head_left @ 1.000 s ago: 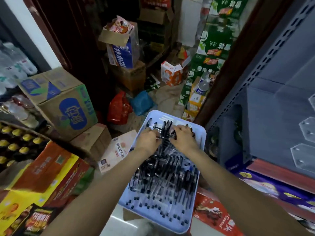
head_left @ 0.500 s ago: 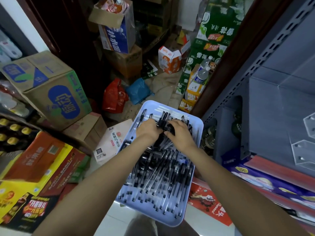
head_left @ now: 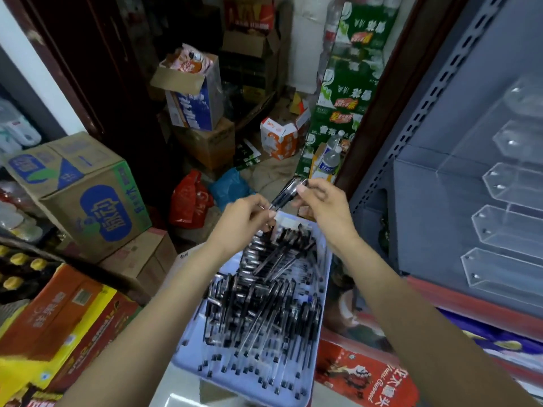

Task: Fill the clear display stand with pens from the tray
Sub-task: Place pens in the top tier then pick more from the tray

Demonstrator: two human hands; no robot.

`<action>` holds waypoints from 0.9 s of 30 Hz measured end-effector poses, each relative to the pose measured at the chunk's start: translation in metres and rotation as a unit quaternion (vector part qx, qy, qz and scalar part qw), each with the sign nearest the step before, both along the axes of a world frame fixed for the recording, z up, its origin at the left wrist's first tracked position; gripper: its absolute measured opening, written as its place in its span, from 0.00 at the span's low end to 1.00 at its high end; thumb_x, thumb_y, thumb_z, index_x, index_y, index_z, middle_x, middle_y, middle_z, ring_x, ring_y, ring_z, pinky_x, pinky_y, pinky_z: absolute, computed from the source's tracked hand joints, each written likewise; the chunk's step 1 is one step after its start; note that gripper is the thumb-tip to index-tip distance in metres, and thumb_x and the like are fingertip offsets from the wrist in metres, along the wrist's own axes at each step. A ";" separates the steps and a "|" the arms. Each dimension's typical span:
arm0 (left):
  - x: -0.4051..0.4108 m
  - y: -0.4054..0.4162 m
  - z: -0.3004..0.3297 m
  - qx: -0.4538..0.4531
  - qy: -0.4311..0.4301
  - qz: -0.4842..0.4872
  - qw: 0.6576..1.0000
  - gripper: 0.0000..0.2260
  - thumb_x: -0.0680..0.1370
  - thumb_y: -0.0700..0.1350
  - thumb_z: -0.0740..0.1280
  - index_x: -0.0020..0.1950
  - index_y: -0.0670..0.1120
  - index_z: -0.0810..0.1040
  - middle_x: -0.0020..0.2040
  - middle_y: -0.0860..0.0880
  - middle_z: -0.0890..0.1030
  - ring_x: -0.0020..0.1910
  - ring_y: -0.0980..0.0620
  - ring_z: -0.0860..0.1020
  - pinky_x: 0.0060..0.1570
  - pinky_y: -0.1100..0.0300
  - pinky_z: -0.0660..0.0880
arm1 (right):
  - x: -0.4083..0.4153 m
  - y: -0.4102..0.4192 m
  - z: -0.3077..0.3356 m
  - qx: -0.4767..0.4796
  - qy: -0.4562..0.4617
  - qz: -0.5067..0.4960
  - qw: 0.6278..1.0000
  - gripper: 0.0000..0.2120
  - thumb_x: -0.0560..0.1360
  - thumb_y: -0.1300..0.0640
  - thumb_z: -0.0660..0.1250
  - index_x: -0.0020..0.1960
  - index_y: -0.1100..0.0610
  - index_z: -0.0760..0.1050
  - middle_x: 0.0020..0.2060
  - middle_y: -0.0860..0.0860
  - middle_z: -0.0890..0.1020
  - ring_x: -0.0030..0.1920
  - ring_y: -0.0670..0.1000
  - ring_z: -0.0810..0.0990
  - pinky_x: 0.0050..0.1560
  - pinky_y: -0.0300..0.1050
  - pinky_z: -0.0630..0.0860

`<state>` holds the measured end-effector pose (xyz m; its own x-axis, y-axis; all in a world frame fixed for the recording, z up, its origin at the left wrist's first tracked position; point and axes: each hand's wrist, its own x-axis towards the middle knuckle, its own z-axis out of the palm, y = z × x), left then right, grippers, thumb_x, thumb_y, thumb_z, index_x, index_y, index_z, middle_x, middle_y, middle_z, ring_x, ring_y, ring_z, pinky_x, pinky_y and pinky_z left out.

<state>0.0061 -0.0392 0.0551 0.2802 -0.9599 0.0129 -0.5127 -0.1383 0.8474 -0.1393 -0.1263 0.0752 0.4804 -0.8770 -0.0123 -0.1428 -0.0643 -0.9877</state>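
A pale blue tray (head_left: 296, 392) full of several black-capped pens (head_left: 264, 301) lies below my arms. Above its far end, my left hand (head_left: 244, 221) and my right hand (head_left: 323, 207) each pinch one end of a small bundle of pens (head_left: 286, 193), held slanted in the air. The clear display stand (head_left: 505, 218), with stacked slanted compartments, sits on the grey shelf at the right and looks empty.
Cardboard boxes (head_left: 85, 195) crowd the left side. Red (head_left: 191, 201) and blue bags lie on the floor beyond the tray. Green drink cartons (head_left: 346, 92) stack by the brown door frame (head_left: 390, 107). A red box (head_left: 364, 377) lies right of the tray.
Both hands were down among the pens at the tray's far end. They have lifted up with a small bundle of pens held between them, and the view has tilted up toward the shelf.
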 end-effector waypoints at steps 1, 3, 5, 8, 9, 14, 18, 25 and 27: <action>-0.004 -0.002 0.011 -0.018 -0.001 -0.010 1.000 0.08 0.78 0.44 0.65 0.46 0.39 0.75 0.38 0.50 0.82 0.38 0.55 0.81 0.43 0.62 0.76 | -0.008 -0.001 0.012 0.002 -0.014 -0.004 1.000 0.06 0.78 0.60 0.63 0.52 0.62 0.73 0.35 0.52 0.79 0.35 0.42 0.80 0.41 0.41 0.79; -0.015 -0.011 0.033 -0.057 -0.010 -0.025 0.998 0.07 0.78 0.45 0.65 0.46 0.42 0.76 0.38 0.50 0.82 0.37 0.58 0.79 0.41 0.65 0.74 | -0.028 -0.005 0.036 0.004 -0.048 -0.015 0.999 0.02 0.77 0.62 0.64 0.49 0.59 0.74 0.32 0.51 0.81 0.35 0.46 0.81 0.43 0.45 0.80; -0.033 -0.021 0.056 -0.096 -0.018 -0.036 0.995 0.05 0.78 0.46 0.65 0.45 0.45 0.76 0.37 0.50 0.80 0.36 0.59 0.77 0.38 0.68 0.71 | -0.052 -0.010 0.059 -0.024 -0.063 -0.036 0.997 0.05 0.76 0.64 0.64 0.47 0.55 0.74 0.29 0.49 0.82 0.34 0.47 0.81 0.42 0.42 0.80; -0.071 -0.042 0.088 -0.152 -0.054 -0.057 0.985 0.04 0.78 0.46 0.64 0.46 0.46 0.76 0.37 0.55 0.79 0.37 0.62 0.76 0.36 0.73 0.68 | -0.098 -0.016 0.089 -0.076 -0.076 -0.075 0.991 0.08 0.76 0.66 0.64 0.43 0.54 0.75 0.29 0.48 0.82 0.34 0.46 0.82 0.39 0.37 0.79; -0.086 -0.050 0.098 -0.169 -0.070 -0.064 0.981 0.03 0.78 0.45 0.64 0.46 0.47 0.76 0.37 0.56 0.78 0.37 0.63 0.76 0.37 0.74 0.68 | -0.116 -0.018 0.097 -0.084 -0.088 -0.091 0.988 0.09 0.76 0.67 0.64 0.42 0.56 0.75 0.30 0.49 0.82 0.34 0.46 0.82 0.40 0.36 0.79; -0.172 -0.097 0.130 -0.233 -0.203 -0.058 0.949 0.06 0.81 0.46 0.57 0.52 0.45 0.70 0.45 0.48 0.78 0.47 0.46 0.75 0.42 0.55 0.61 | -0.219 -0.035 0.125 -0.084 -0.182 -0.185 0.962 0.08 0.75 0.71 0.63 0.41 0.61 0.74 0.34 0.54 0.81 0.36 0.47 0.83 0.43 0.35 0.80; -0.253 -0.127 0.149 -0.262 -0.190 -0.072 0.943 0.07 0.80 0.51 0.56 0.48 0.48 0.64 0.42 0.50 0.75 0.40 0.51 0.73 0.39 0.56 0.66 | -0.309 -0.057 0.138 -0.091 -0.211 -0.221 0.948 0.04 0.75 0.70 0.63 0.44 0.64 0.75 0.38 0.57 0.80 0.39 0.49 0.84 0.45 0.36 0.80; -0.381 -0.193 0.169 -0.263 -0.219 -0.103 0.934 0.11 0.76 0.48 0.66 0.53 0.43 0.81 0.46 0.47 0.78 0.46 0.48 0.76 0.39 0.64 0.61 | -0.437 -0.119 0.154 -0.120 -0.188 -0.224 0.949 0.05 0.74 0.69 0.66 0.42 0.60 0.77 0.33 0.50 0.83 0.36 0.45 0.83 0.41 0.33 0.78; -0.406 -0.206 0.175 -0.253 -0.227 -0.085 0.937 0.10 0.76 0.48 0.67 0.51 0.43 0.82 0.45 0.48 0.76 0.43 0.48 0.75 0.40 0.61 0.62 | -0.463 -0.139 0.158 -0.134 -0.166 -0.214 0.953 0.07 0.73 0.69 0.66 0.41 0.59 0.78 0.31 0.47 0.84 0.34 0.43 0.82 0.38 0.32 0.77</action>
